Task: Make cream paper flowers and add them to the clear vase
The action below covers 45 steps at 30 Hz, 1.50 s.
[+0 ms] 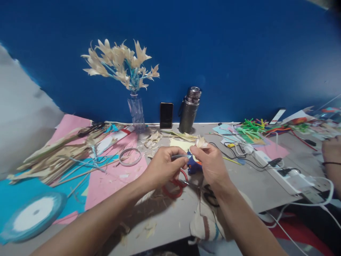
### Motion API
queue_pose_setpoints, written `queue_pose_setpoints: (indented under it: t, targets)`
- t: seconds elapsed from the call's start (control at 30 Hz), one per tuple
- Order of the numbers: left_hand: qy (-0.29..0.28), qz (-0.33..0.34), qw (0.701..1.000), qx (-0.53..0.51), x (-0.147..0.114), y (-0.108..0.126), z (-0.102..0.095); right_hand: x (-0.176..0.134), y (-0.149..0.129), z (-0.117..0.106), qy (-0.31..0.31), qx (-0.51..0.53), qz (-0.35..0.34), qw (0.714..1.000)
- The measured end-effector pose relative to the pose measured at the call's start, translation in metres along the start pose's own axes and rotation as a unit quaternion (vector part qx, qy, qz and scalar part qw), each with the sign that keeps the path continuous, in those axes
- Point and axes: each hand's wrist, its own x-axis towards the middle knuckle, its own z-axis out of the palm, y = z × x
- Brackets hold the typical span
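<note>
My right hand (213, 165) pinches a small cream flower (201, 142), apparently of dried husk, by its base. Closed fingers of my left hand (165, 163) grip a thin grey-blue strip (179, 156), which reaches toward the flower's base. Whether strip and flower are joined is hidden by the fingers. Just below my hands lie red-handled scissors (172, 192) and a black-handled pair (211, 196). A dark blue object (194, 166) shows between the hands, its kind unclear. Similar husk flowers (117, 60) on blue stems stand in a clear bottle (136, 112).
Dried husks (58, 151), a tape ring (130, 157) and a ribbon spool (34, 215) lie left on coloured paper. A phone (166, 115) and flask (189, 110) stand behind. Right are a power strip (277, 172), cables and green pipe cleaners (252, 128). Another person's arm (333, 160) rests far right.
</note>
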Motion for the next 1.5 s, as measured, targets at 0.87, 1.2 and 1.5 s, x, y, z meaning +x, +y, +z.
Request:
queue_pose_setpoints:
  t: [0.87,1.2,1.5]
  targets:
    - [-0.012,-0.018,0.998,-0.058,0.009,-0.011,-0.011,0.003,-0.005,-0.009,-0.092,0.095,-0.033,0.991]
    - [-0.018,-0.023,0.997,-0.075,0.009,-0.011,-0.01,0.008,0.001,-0.01,-0.065,0.099,0.01,0.993]
    - [-0.152,-0.109,0.953,-0.237,0.014,-0.015,-0.015,0.005,0.004,-0.016,-0.179,0.143,0.065,0.971]
